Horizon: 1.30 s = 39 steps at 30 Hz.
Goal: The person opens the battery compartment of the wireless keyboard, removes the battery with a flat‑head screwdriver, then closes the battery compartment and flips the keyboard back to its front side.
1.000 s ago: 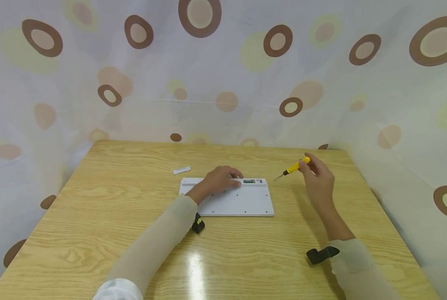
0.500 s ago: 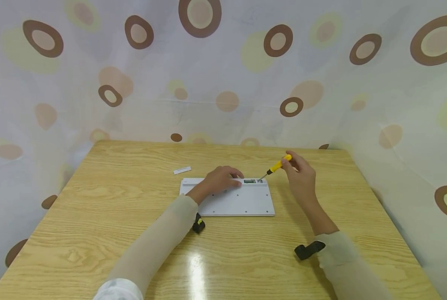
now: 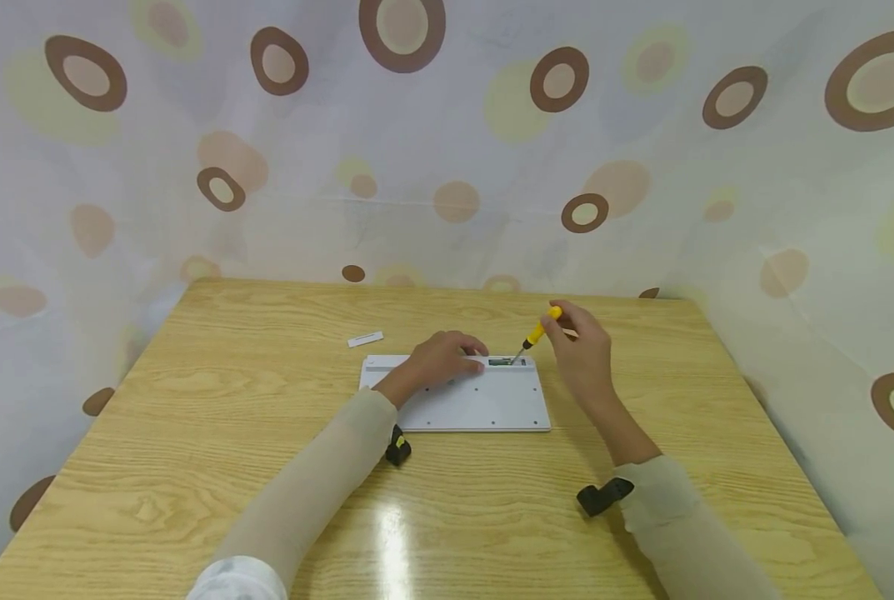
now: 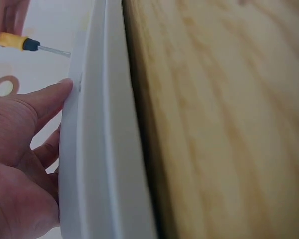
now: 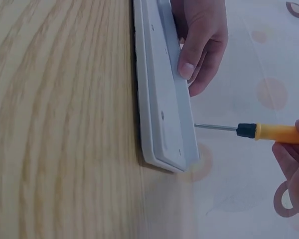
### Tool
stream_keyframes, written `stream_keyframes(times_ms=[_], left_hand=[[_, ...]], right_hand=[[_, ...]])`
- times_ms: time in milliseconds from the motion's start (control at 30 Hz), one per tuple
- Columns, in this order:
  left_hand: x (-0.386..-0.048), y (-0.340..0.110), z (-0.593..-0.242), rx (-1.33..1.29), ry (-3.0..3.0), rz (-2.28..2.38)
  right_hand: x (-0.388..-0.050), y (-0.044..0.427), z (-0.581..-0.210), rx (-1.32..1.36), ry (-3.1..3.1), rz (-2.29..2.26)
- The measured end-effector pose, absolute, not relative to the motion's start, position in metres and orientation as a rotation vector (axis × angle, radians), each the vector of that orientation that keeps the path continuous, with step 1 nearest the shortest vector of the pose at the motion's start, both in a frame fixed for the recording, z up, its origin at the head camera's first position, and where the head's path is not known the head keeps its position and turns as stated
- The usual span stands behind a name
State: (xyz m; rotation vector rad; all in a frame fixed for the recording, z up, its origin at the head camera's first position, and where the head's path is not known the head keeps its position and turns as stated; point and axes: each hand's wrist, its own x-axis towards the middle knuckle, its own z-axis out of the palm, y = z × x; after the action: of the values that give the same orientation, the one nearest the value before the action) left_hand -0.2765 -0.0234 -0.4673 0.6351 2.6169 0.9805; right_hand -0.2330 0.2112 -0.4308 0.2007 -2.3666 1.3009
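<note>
Shifted left, the right hand is pinching a screwdriver slanting down-left to the keyboard's far edge, gripped by the left hand.

Keyboard lay mid-frame on table, strip just above its upper-left corner. Left hand rested on its top edge. Screwdriver, in right hand right of centre, tip at keyboard's upper-right slot. Cloth hung behind table.
</note>
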Motion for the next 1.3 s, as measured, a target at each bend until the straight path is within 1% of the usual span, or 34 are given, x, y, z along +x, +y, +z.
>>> stream_keyframes(times_ms=[167, 300, 500, 667, 933, 1067, 1300], left_hand=[[-0.280, -0.023, -0.471, 0.630, 2.633, 0.966], [-0.283, -0.023, -0.473, 0.638, 2.631, 0.970], [-0.283, -0.023, -0.473, 0.641, 2.625, 0.964], [-0.283, -0.023, -0.472, 0.634, 2.628, 0.955], [-0.280, -0.022, -0.471, 0.598, 2.615, 0.961], [-0.280, -0.022, -0.470, 0.608, 2.615, 0.968], [-0.279, -0.023, -0.469, 0.622, 2.616, 0.956]], right_hand=[[-0.233, 0.200, -0.425, 0.315, -2.466, 1.300], [-0.235, 0.200, -0.427, 0.286, -2.480, 1.332], [-0.236, 0.215, -0.439, 0.030, -2.323, 1.705], [-0.230, 0.230, -0.455, -0.192, -2.170, 1.950], [-0.234, 0.239, -0.470, -0.693, -1.748, 2.433], [-0.236, 0.241, -0.471, -0.784, -1.597, 2.546], [-0.235, 0.239, -0.473, -0.788, -1.556, 2.565]])
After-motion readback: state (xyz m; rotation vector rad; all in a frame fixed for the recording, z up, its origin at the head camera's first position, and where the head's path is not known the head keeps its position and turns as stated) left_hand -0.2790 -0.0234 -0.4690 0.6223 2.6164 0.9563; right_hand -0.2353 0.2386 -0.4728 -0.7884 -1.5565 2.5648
